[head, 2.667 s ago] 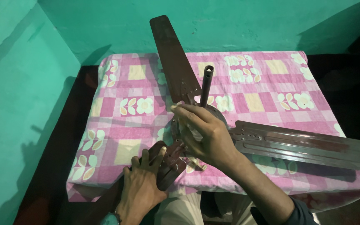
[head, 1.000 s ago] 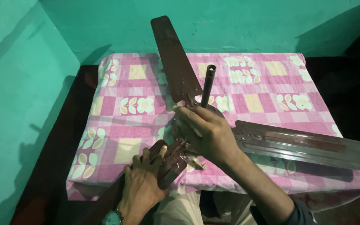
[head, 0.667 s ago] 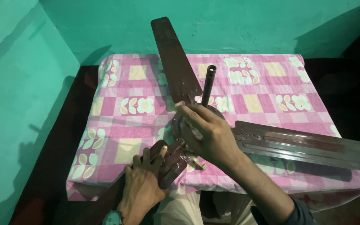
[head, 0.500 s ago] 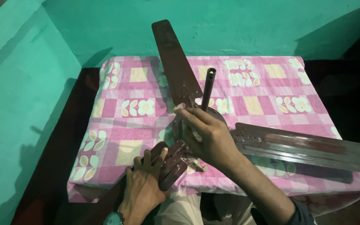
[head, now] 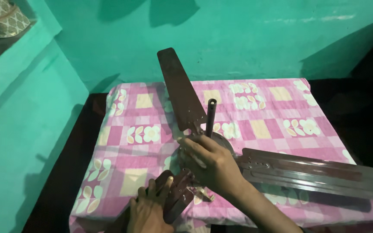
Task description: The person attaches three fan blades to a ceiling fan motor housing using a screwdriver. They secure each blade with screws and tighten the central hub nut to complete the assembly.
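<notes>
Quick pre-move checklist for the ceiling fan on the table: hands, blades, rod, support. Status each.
1. Right hand on motor hub: ok, palm covers it.
2. Left hand grips near blade at the table edge: ok.
3. Far blade and right blade attached: ok.
4. Down rod upright: ok.
5. Fan fully supported by pink checked cloth: not ok, blades overhang.
6. Blade screws tight: cannot tell.
</notes>
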